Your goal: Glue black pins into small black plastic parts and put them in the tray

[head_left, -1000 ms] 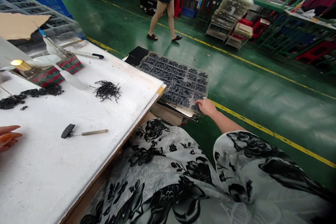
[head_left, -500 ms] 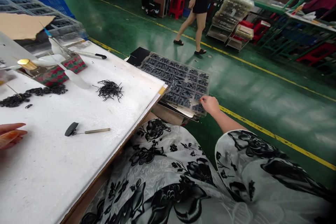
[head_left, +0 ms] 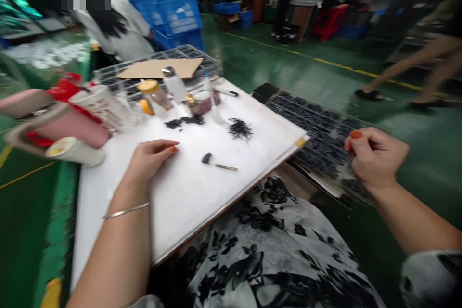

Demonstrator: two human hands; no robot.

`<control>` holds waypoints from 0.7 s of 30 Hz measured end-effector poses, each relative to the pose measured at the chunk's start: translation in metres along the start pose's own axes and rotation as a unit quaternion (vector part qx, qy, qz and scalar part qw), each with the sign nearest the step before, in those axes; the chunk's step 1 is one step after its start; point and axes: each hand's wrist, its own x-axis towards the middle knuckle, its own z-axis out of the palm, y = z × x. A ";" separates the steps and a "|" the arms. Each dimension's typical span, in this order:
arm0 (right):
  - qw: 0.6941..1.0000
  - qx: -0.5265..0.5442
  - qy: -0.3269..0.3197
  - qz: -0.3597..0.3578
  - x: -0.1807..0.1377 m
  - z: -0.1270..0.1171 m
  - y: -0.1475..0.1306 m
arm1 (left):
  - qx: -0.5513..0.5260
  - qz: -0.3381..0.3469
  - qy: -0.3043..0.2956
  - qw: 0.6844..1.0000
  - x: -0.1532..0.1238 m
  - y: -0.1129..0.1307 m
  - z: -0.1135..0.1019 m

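My left hand [head_left: 149, 161] rests on the white board [head_left: 187, 192] on my lap, fingers loosely curled, nothing in it. My right hand [head_left: 373, 156] hovers over the clear tray of small black parts [head_left: 317, 134] to the right of the board, fingers pinched together; I cannot make out what they hold. A small black-headed tool with a thin handle [head_left: 218, 162] lies on the board just right of my left hand. A pile of thin black pins [head_left: 240, 129] and a heap of black rings [head_left: 184, 121] lie farther back.
Bottles and a small patterned box [head_left: 202, 103] stand at the board's far edge, beside cups and a pink container [head_left: 68, 127]. A person in white [head_left: 115, 29] sits beyond. Blue crates [head_left: 169, 19] stand behind. Another person's legs [head_left: 415, 72] cross the green floor at right.
The view swung left and blurred. My right hand lifted off the tray and drew back with fingers pinched. My left hand is now fully in view on the board.
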 end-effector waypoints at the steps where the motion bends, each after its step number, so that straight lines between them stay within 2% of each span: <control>1: 0.999 0.040 -0.034 -0.010 0.001 0.012 -0.021 | -0.028 0.010 -0.005 1.000 0.001 0.001 0.002; 4: 0.977 0.087 -0.185 -0.061 0.003 0.051 -0.080 | -0.103 0.019 0.000 0.994 0.002 0.002 0.004; 7: 0.925 0.112 -0.330 -0.154 0.001 0.099 -0.123 | -0.132 0.034 0.014 0.991 0.000 0.001 0.001; 11: 0.849 0.073 -0.425 -0.306 -0.006 0.162 -0.147 | -0.144 0.046 0.038 0.988 0.000 -0.001 -0.004; 14: 0.807 0.018 -0.467 -0.361 -0.010 0.191 -0.154 | -0.137 0.048 0.042 0.988 0.003 -0.002 -0.006; 17: 0.800 0.006 -0.484 -0.355 -0.011 0.202 -0.156 | -0.128 0.054 0.042 0.989 0.004 0.001 -0.006; 19: 0.814 0.021 -0.482 -0.324 -0.007 0.201 -0.155 | -0.122 0.050 0.042 0.990 0.001 0.004 -0.007; 21: 0.840 0.054 -0.462 -0.280 0.001 0.191 -0.149 | -0.106 0.031 0.049 0.993 -0.001 0.005 -0.009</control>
